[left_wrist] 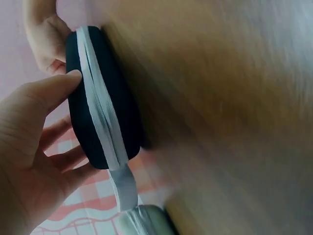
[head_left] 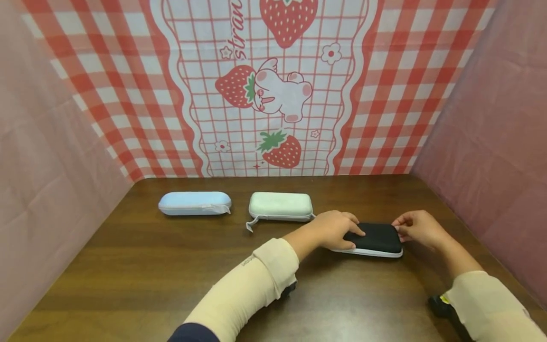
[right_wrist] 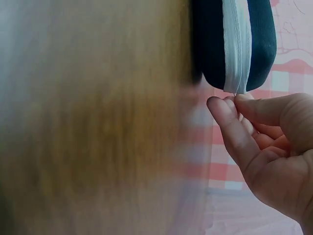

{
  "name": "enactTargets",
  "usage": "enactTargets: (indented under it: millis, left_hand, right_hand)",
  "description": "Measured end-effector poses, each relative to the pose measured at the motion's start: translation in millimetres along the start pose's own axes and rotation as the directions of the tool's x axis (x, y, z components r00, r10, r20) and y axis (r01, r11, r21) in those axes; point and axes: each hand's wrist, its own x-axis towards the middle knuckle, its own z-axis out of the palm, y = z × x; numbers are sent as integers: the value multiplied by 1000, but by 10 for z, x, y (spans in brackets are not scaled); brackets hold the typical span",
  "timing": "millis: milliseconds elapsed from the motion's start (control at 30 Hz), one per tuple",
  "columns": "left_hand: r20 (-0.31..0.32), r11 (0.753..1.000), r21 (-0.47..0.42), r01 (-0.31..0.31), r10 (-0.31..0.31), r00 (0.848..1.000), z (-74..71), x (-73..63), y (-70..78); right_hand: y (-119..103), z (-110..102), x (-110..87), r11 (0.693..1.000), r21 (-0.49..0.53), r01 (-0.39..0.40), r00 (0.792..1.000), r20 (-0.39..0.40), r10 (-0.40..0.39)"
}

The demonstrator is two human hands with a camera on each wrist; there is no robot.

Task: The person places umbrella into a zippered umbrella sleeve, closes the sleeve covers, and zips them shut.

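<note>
A black zippered case [head_left: 378, 237] with a white zip band lies on the table at the right, lid down. My left hand [head_left: 331, 230] holds its left part. In the left wrist view the thumb [left_wrist: 73, 76] presses near the zip band [left_wrist: 100, 103], with the other fingers reaching across the lid. My right hand [head_left: 420, 229] is at the case's right end. In the right wrist view its thumb and forefinger [right_wrist: 227, 110] pinch the zipper pull at the end of the zip band [right_wrist: 237, 49]; the pull is mostly hidden.
A pale green zippered case [head_left: 280, 205] with a grey strap lies left of the black one. Farther left is a light blue case [head_left: 194, 203]. A checked strawberry cloth [head_left: 162, 133] hangs behind the brown table [head_left: 141, 275], with pink cloth [head_left: 483, 142] at the sides.
</note>
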Motion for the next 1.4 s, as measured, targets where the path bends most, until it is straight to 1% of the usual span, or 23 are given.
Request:
enactTargets:
  millis: [100,200,367,500,667,800,933,1067,1167,1233,1300,1400]
  left_hand:
    - [6,1000,11,6,-6,1000,3,15,-29]
    - [-2,999,13,30,-30,1000,16,24,-53]
    - [-29,995,44,92,-91,995,25,62,-38]
    - [-26,985,63,162,-160,987,23,99,2]
    - [-12,965,76,252,-252,968,32,162,39]
    - [-12,949,84,305,-305,952,27,209,53]
    - [-41,935,92,342,-339,940,32,241,71]
    - [-76,915,103,391,-385,920,59,269,117]
    - [-85,899,106,425,-418,905,69,281,153]
    - [-80,896,114,430,-423,903,60,282,171]
    - [-65,896,135,424,-419,906,45,269,188]
    - [-22,905,166,392,-394,919,8,233,214]
  right_hand:
    - [9,-5,-14,1000,17,-10,1000,-2,10]
    - [18,-10,-25,1000,26,-16,1000,-8,16]
    - [17,-34,-60,1000,-6,-8,1000,-29,8]
    - [5,-37,-97,1000,-25,-8,1000,-30,7]
    - [-10,-36,-130,1000,-21,-21,999,-25,20]
    - [-40,-26,-136,1000,-12,-27,999,-30,27]
    - [-102,27,-135,999,14,-29,999,-35,30]
    - [-198,123,-139,998,37,-44,998,-45,45]
    - [-261,190,-134,998,39,-56,997,-48,57]
    - [-283,213,-119,997,47,-59,997,-51,62]
    - [-287,220,-101,996,63,-66,996,-54,69]
    - [-269,212,-73,993,90,-75,995,-60,81]
